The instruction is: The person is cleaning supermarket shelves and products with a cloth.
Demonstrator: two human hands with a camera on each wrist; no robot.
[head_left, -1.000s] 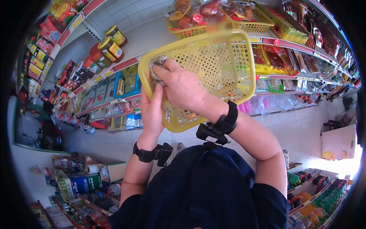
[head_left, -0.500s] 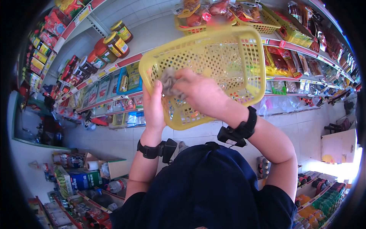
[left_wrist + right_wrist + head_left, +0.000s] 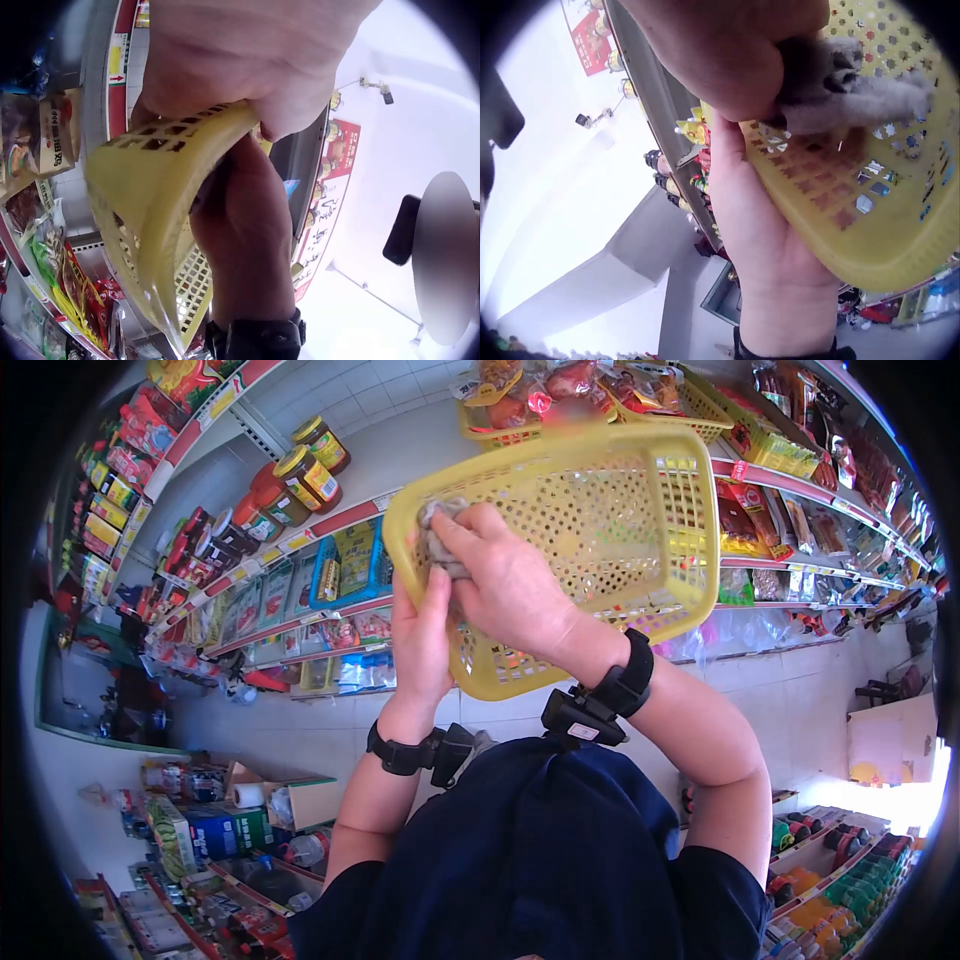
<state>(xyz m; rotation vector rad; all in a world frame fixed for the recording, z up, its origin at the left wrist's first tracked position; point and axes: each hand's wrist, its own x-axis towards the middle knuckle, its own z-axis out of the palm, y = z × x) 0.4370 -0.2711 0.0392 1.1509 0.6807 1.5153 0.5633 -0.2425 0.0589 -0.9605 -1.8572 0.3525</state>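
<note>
I see a bright yellow basket (image 3: 620, 510) with small holes in neat rows all over it; the cloth (image 3: 437, 550) on it is grey; the shirt (image 3: 540, 860) down below is dark blue; the wrist straps (image 3: 628, 678) are black; the jars (image 3: 305, 475) have yellow lids and brown insides; the shelf strip (image 3: 340, 520) is red and white; the floor (image 3: 780, 700) is pale tiles with thin grey lines.

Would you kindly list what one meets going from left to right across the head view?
jars on the shelf → left hand → right hand, holding a grey cloth → right wall of the yellow basket → red snack packets
</note>
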